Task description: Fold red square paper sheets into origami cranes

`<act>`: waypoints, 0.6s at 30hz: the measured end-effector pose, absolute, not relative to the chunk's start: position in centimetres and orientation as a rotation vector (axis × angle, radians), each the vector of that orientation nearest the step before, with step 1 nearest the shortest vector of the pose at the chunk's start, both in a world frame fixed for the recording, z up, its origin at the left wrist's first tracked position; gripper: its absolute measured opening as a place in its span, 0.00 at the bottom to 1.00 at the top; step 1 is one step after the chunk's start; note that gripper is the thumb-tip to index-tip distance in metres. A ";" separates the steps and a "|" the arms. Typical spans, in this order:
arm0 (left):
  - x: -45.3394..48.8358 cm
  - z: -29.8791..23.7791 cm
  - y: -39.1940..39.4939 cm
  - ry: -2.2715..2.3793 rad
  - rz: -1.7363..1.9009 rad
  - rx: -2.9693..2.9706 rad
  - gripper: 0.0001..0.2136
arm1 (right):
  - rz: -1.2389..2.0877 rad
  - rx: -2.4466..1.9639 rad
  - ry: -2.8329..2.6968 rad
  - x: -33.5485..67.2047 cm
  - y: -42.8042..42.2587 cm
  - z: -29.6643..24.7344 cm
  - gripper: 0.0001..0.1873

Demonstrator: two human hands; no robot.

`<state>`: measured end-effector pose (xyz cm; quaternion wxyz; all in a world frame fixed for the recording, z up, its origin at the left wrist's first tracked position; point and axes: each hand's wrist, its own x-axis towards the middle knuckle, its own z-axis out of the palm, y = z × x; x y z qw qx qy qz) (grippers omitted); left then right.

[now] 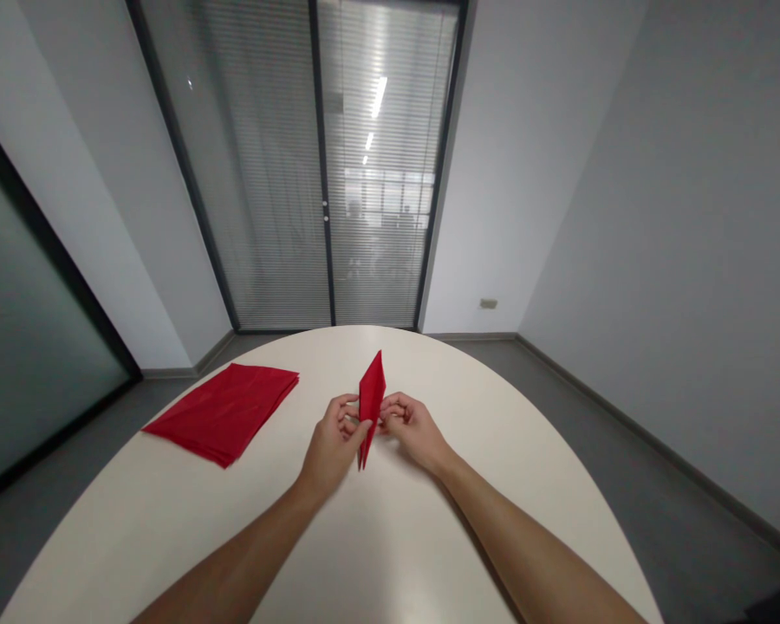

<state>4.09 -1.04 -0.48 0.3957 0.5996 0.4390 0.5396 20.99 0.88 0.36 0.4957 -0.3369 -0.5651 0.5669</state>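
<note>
A folded piece of red paper stands above the middle of the table, narrow and kite-shaped, with a point at the top and two thin points at the bottom. My left hand grips its left side, thumb pressed on the lower front and the other fingers curled behind. At its right edge, my right hand has its fingers bent and closed on the paper; their tips are partly hidden. Left of my hands lies a stack of red sheets, flat with edges slightly fanned, apart from both hands.
The round white table has its curved far edge near a glass partition with blinds. White walls rise on both sides. A small socket plate sits low on the far wall, above a grey floor.
</note>
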 end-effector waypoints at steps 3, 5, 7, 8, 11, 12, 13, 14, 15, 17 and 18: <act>4.1 -0.4 -1.1 1.108 1.371 1.522 0.20 | 1.332 -0.865 -1.403 21.1 0.8 0.5 0.15; 4.2 -0.3 -1.2 1.100 1.373 1.519 0.20 | 1.309 -0.877 -1.419 21.0 0.8 0.5 0.17; 4.2 -0.3 -1.1 1.095 1.370 1.508 0.21 | 1.291 -0.875 -1.429 21.0 0.8 0.6 0.18; 4.2 -0.3 -1.1 1.092 1.370 1.499 0.21 | 1.289 -0.869 -1.423 21.0 0.8 0.6 0.18; 4.2 -0.2 -1.1 1.087 1.371 1.481 0.21 | 1.337 -0.831 -1.351 20.9 0.8 0.6 0.21; 4.2 -0.2 -1.1 1.083 1.367 1.480 0.21 | 1.361 -0.815 -1.324 20.9 0.7 0.6 0.23; 4.2 -0.2 -1.2 1.078 1.359 1.479 0.21 | 1.380 -0.801 -1.304 20.9 0.7 0.7 0.25; 4.2 -0.2 -1.2 1.071 1.350 1.476 0.21 | 1.389 -0.789 -1.296 20.9 0.7 0.7 0.25; 4.2 -0.1 -1.3 1.064 1.340 1.471 0.22 | 1.388 -0.778 -1.293 20.9 0.6 0.7 0.26; 4.2 -0.1 -1.4 1.052 1.320 1.467 0.23 | 1.374 -0.763 -1.295 20.9 0.6 0.6 0.25; 4.2 0.0 -1.4 1.051 1.310 1.470 0.24 | 1.369 -0.760 -1.301 20.9 0.7 0.6 0.25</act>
